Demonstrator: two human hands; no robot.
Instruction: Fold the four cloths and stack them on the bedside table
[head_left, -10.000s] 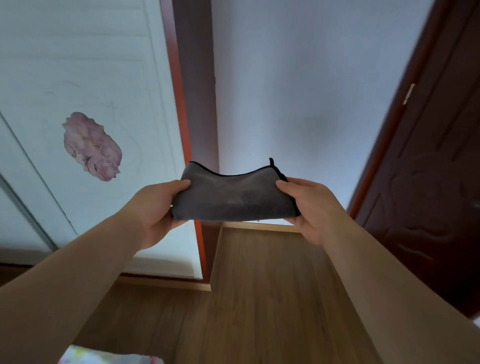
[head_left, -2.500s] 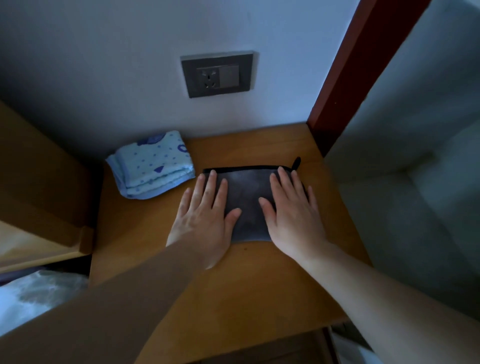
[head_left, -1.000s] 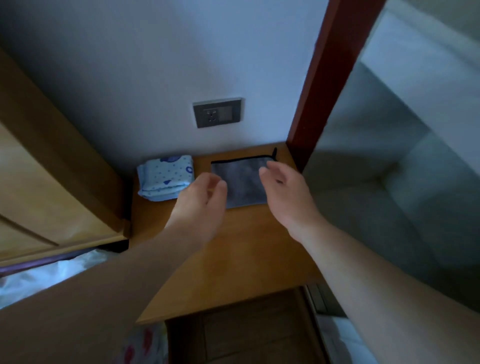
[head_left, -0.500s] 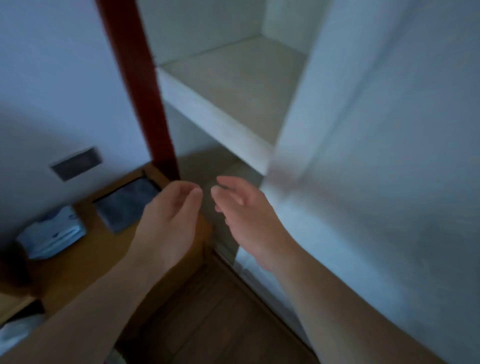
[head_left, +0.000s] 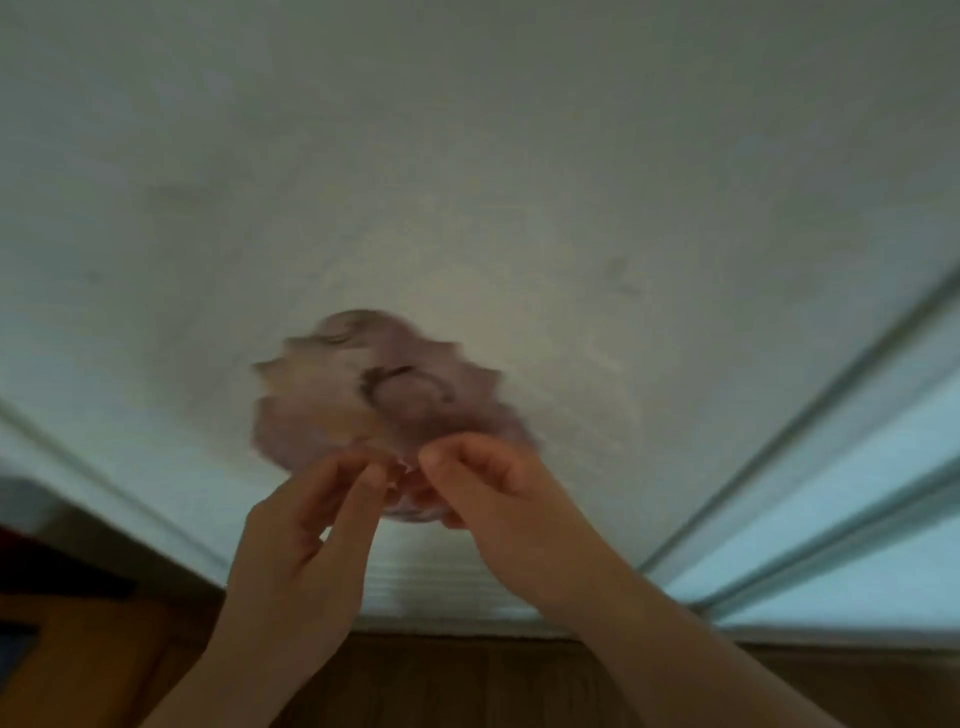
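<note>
The left hand (head_left: 304, 551) and the right hand (head_left: 501, 512) are raised side by side in the middle of the frame, their fingertips near each other but apart. The left fingers (head_left: 363, 483) point up and are loosely bent. The right fingers (head_left: 457, 460) curl more, toward the left hand. The grip of each hand is slack and holds nothing.

Behind the hands stands a white door (head_left: 467, 182) that fills most of the frame. It bears a purple flower sticker (head_left: 384, 395) just above the fingertips, and the right hand covers the sticker's lower edge. The whole picture is smeared by motion, so the sticker's outline is doubled.

Pale rails (head_left: 789, 499) run on a slant from the upper right edge down toward the lower middle. A matching pale edge (head_left: 104, 493) slants down from the left. A brown wooden floor (head_left: 467, 686) crosses the bottom of the frame between the forearms.

At the lower left is an orange-brown wood (head_left: 83, 670) surface, with a dark patch (head_left: 13, 649) at the very edge of the frame. It is too blurred to tell whether that patch is a cloth or whether the wood is the table. No cloth can be made out for certain.
</note>
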